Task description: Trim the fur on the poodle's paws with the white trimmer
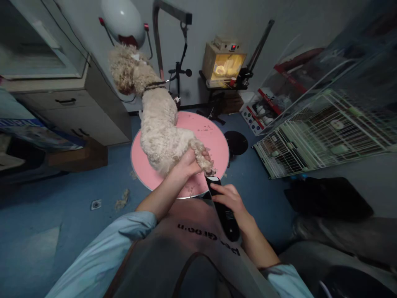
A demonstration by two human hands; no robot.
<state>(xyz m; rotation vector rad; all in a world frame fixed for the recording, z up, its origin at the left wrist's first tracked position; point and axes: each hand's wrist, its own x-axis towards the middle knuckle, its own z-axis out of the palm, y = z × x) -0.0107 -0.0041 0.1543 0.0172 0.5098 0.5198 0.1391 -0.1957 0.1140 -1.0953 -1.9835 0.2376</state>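
Observation:
A curly cream-coloured dog [163, 124] stands on a round pink grooming table [217, 142], its head turned toward the wall. Around its neck is a dark collar or loop [154, 85]. My left hand [190, 162] is closed around one of the dog's hind legs [198, 150], lifted out toward me. In my right hand [231, 198] is a black hair clipper [225, 215], its light-coloured head end up against the paw. Small tufts of cut hair lie on the table top.
A grooming arm [158, 41] rises behind the table. To the right stand a white wire cage [297, 145] and a lit cabinet [221, 64] on a small stand. A drawer cabinet [66, 103] is at left. Hair clumps [122, 199] lie on the blue floor near a drain [96, 204].

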